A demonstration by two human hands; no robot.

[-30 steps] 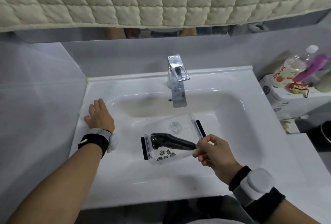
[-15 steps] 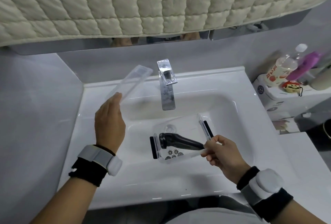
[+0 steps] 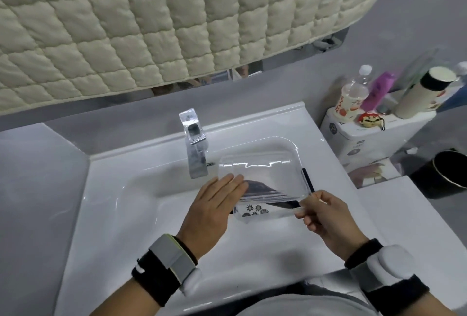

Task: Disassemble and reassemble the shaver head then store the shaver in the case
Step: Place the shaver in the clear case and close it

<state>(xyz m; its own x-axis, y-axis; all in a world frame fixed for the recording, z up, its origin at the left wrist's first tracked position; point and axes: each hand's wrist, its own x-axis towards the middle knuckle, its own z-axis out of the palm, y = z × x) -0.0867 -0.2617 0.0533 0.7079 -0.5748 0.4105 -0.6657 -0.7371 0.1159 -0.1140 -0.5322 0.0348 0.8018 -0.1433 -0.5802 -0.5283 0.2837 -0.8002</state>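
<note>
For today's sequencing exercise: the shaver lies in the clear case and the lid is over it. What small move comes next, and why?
Probably press the lid down: the left hand holds it tilted above the shaver, while the right hand steadies the case.

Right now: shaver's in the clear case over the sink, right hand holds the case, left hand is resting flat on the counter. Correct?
Not quite. The head view shows the left hand is not on the counter: it is lowering the clear lid over the case. The rest stands: the shaver lies in the case over the sink, and the right hand holds the case.
</note>
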